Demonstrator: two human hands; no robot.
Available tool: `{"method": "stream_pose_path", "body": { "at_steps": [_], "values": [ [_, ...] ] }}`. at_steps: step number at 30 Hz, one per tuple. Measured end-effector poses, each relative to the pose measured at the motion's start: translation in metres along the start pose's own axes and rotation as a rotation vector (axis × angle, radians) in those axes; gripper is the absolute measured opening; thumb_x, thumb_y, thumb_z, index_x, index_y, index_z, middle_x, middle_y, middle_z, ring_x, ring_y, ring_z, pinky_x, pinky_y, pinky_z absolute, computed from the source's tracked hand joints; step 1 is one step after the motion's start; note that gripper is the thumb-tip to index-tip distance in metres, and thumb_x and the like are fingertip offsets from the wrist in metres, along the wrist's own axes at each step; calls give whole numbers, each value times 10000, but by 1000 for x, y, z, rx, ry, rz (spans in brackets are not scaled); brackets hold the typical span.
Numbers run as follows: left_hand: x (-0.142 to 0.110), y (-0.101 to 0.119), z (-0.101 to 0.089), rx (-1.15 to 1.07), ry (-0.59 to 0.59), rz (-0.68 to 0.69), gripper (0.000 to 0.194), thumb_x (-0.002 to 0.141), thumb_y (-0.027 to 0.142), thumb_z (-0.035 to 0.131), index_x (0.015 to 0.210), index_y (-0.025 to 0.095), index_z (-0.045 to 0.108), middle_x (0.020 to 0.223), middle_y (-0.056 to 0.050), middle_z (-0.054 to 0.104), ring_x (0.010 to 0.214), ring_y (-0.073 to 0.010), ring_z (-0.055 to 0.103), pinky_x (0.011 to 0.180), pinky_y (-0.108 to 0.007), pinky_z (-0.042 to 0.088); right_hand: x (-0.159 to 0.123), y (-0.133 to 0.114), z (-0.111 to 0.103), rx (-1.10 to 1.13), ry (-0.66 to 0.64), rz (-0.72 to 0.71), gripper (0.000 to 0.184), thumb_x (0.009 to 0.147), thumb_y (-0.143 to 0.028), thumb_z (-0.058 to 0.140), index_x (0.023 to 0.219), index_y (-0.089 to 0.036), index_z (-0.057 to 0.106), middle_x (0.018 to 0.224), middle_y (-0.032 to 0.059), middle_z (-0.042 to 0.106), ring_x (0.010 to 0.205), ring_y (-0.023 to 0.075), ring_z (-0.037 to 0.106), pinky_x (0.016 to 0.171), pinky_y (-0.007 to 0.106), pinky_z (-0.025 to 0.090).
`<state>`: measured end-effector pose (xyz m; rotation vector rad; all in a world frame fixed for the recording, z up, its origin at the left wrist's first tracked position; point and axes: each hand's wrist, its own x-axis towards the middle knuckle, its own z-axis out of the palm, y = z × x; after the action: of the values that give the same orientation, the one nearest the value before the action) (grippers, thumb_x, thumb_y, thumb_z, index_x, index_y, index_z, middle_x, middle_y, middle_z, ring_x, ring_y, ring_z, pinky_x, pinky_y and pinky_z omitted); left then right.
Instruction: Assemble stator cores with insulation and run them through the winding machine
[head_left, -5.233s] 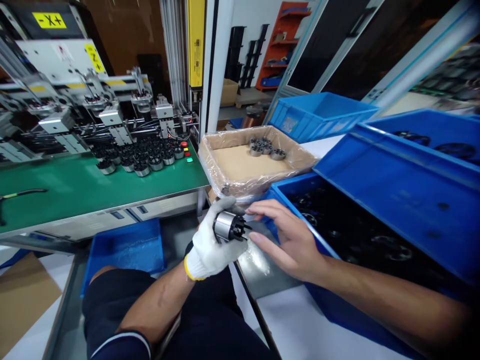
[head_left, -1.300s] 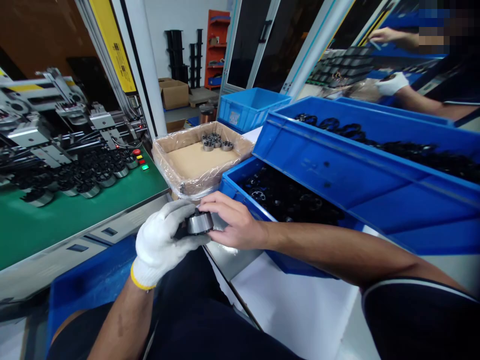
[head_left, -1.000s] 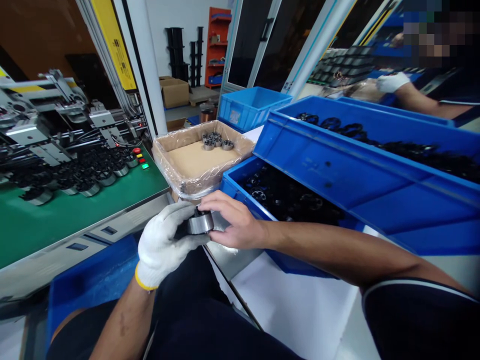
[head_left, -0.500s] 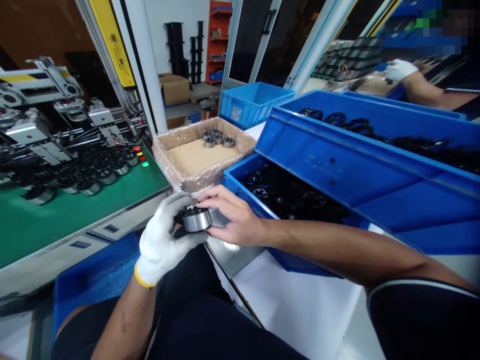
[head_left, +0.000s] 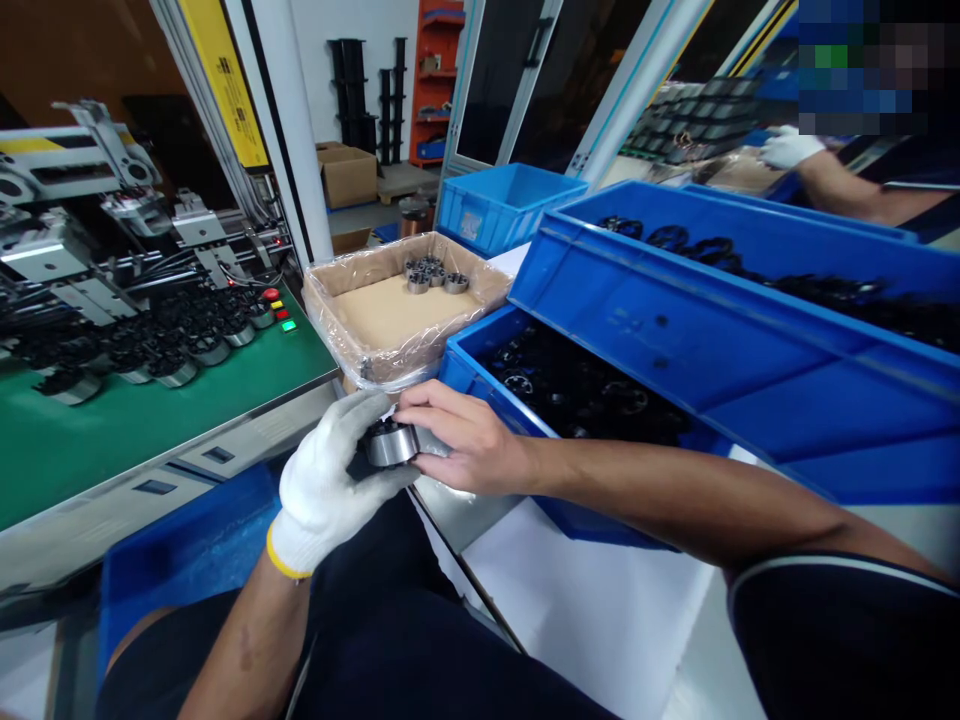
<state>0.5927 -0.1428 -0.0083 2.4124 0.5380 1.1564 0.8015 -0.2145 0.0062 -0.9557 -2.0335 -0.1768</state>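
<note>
A short silver metal ring with black parts in its top, looking like a motor stator [head_left: 394,447], is held between my two hands over my lap. My left hand [head_left: 326,480], in a white glove with a yellow cuff, wraps the ring's left side with thumb below and fingers above. My bare right hand [head_left: 469,445] grips its right side, fingertips at the upper rim and thumb lower down. Fingers partly hide the black top. Just beyond my hands is a plastic-lined carton [head_left: 390,355] with several similar metal rings [head_left: 426,275] in its far corner.
Blue bins [head_left: 660,300] of black parts stand at the right, one overlapping another. On the left, a green machine table [head_left: 225,400] carries several ring parts [head_left: 176,368], beside lit buttons [head_left: 289,326]. A light-blue crate [head_left: 510,205] sits behind the carton. Another person's gloved hand [head_left: 791,147] shows at upper right.
The ring has tilted slightly in my hands, and my left fingers have shifted a little over its top. The camera view has moved slightly.
</note>
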Motion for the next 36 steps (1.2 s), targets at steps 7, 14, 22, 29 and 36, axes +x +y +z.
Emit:
{"method": "stream_pose_path", "body": {
  "at_steps": [7, 14, 22, 29, 36],
  "values": [
    [0, -1, 5, -12, 17, -14, 510, 923, 314, 765, 1395, 252, 582, 1359, -95, 690, 1246, -235, 689, 1063, -340, 582, -2, 2, 1, -46, -21, 45, 410, 908, -128, 660, 1310, -137, 580, 1212, 157, 665, 1141, 226, 692, 973, 341, 642],
    [-17, -18, -2, 53, 137, -223, 418, 871, 228, 793, 1263, 249, 650, 1217, -58, 740, 1116, -210, 730, 976, -333, 614, -2, 3, -4, -107, -119, 93, 541, 973, -287, 719, 1451, -170, 495, 1315, 186, 637, 1227, 275, 683, 1028, 413, 638],
    [-22, -110, -127, 661, 505, -475, 420, 884, 363, 742, 1234, 163, 622, 1427, -167, 600, 1382, -299, 578, 1189, -439, 474, 0, 3, -1, -133, -112, 49, 442, 1005, -271, 669, 1403, -141, 528, 1296, 190, 649, 1206, 260, 692, 1019, 392, 641],
    [-33, -165, -182, 906, -114, -946, 560, 1008, 436, 459, 1534, 248, 498, 1658, -159, 422, 1264, -421, 642, 1031, -583, 551, -3, 4, 1, -123, -152, 50, 405, 1007, -245, 645, 1384, -134, 546, 1281, 179, 659, 1203, 256, 699, 989, 366, 650],
    [-13, -198, -189, 854, -190, -924, 668, 977, 428, 490, 1610, 230, 414, 1713, -147, 343, 1428, -427, 516, 1136, -546, 475, -5, 7, 3, -94, -258, 57, 351, 1007, -208, 604, 1352, -160, 561, 1263, 162, 672, 1155, 242, 721, 943, 349, 661]
  ]
}}
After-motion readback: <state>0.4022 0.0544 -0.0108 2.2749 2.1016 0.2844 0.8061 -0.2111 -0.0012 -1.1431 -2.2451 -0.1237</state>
